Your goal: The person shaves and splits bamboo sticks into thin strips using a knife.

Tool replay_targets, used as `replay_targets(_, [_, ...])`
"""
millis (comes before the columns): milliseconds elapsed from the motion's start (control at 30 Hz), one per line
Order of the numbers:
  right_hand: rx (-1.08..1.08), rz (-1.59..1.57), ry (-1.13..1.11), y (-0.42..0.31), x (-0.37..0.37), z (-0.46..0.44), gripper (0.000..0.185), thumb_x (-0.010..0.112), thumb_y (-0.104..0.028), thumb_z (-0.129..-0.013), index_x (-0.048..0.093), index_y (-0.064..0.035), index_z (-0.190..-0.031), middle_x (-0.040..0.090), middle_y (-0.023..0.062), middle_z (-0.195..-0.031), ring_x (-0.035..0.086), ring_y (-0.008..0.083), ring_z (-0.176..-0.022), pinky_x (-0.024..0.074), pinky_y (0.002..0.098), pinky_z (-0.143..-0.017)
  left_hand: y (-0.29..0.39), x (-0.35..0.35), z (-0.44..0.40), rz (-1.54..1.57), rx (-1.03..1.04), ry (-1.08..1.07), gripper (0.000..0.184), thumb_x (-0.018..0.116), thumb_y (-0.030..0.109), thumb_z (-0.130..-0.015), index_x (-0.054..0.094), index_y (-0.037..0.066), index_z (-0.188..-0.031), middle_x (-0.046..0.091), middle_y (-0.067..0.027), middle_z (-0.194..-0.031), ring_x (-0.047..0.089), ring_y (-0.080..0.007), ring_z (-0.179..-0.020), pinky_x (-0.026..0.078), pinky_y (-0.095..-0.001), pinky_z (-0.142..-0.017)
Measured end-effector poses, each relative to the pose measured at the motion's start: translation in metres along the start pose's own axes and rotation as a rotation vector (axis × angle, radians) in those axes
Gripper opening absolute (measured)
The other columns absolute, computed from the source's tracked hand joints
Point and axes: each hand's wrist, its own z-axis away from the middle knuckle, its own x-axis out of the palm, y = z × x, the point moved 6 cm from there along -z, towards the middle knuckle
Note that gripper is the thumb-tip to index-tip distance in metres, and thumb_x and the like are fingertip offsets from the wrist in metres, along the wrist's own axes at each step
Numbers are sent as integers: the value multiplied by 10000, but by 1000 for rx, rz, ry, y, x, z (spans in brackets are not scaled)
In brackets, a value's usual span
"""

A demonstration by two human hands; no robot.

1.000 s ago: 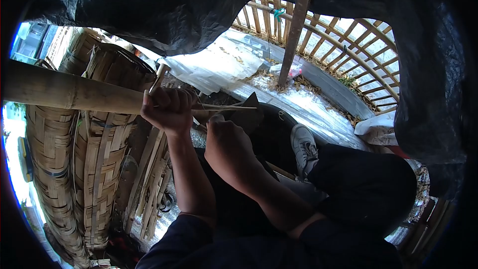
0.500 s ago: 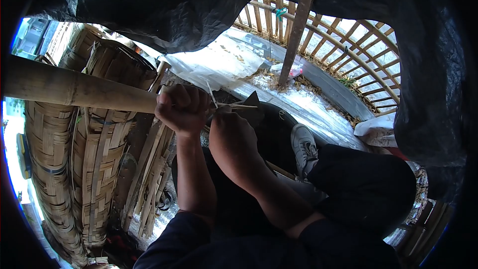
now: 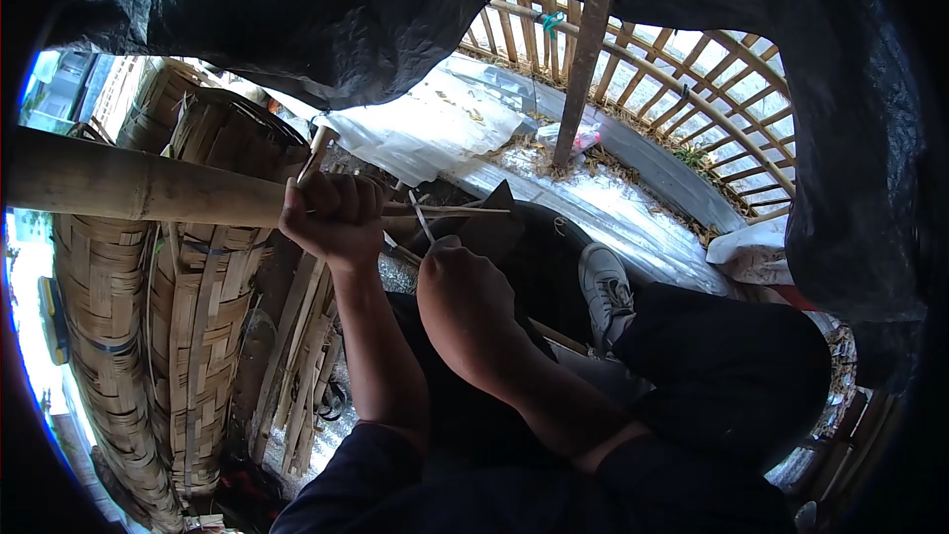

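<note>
My left hand [image 3: 334, 221] is closed around a thin bamboo strip [image 3: 445, 211], whose pointed end sticks out to the right. Behind that hand, a thick bamboo pole [image 3: 148, 183] runs in from the left edge. Lower and to the right, my right hand [image 3: 463, 292] is clenched with its thumb side up. From its top rises a narrow pale blade [image 3: 420, 216], apparently a knife, which crosses close to the strip. Whether blade and strip touch I cannot tell, and the knife's handle is hidden in my fist.
Tall woven bamboo rolls [image 3: 183, 336] stand at the left, beside loose bamboo slats [image 3: 311, 376]. A dark upright post [image 3: 588, 59] and a curved bamboo lattice [image 3: 692, 89] are ahead. Black sheeting [image 3: 326, 20] hangs above. My shoe [image 3: 605, 292] rests at the right.
My left hand has moved left and slightly down, and more of the strip shows. My right hand has dropped a little with the blade. The gap between the hands has widened.
</note>
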Motion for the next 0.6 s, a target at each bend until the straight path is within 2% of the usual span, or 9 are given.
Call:
replay_targets(67, [55, -29, 20, 4, 11, -9, 97, 505, -36, -852, 542, 51, -829, 650, 228, -708, 688, 355, -698, 571, 408, -592, -2, 3, 2, 7, 5, 12, 474, 319, 426, -939, 236, 169, -550, 164, 31, -432, 104, -95, -374, 99, -285, -368])
replay_targets(133, [107, -52, 41, 21, 26, -24, 100, 503, -33, -851, 546, 56, -832, 651, 234, -717, 687, 360, -709, 572, 407, -605, -6, 14, 3, -12, -2, -95, 463, 311, 423, -938, 237, 170, -558, 160, 32, -434, 95, -93, -378, 98, -285, -374])
replay_targets(200, [-12, 21, 24, 31, 32, -39, 96, 506, -15, -837, 553, 68, -845, 652, 246, -736, 686, 370, -730, 570, 413, -636, -6, 13, 5, -12, 0, -57, 453, 310, 416, -934, 235, 170, -561, 159, 33, -433, 93, -93, -380, 98, -284, -375])
replay_targets(300, [55, -43, -40, 33, 22, -22, 96, 533, -9, -815, 559, 76, -852, 651, 257, -745, 685, 375, -742, 570, 418, -658, 0, 4, -3, 2, 14, -21, 434, 311, 399, -925, 232, 171, -565, 157, 34, -433, 87, -93, -384, 97, -283, -379])
replay_targets(433, [60, -44, -9, 18, 29, -21, 92, 556, -17, -806, 545, 69, -836, 646, 258, -723, 685, 375, -726, 569, 410, -630, 3, -7, -3, 13, 21, 70, 410, 311, 376, -916, 230, 173, -570, 154, 35, -435, 78, -94, -394, 91, -284, -385])
replay_targets(600, [-85, -118, 82, -11, 16, -10, 101, 547, -23, -826, 479, 49, -846, 631, 222, -643, 676, 370, -642, 565, 404, -559, 5, -10, -3, 50, 16, 28, 400, 316, 375, -915, 243, 172, -578, 156, 33, -438, 79, -94, -399, 92, -285, -389])
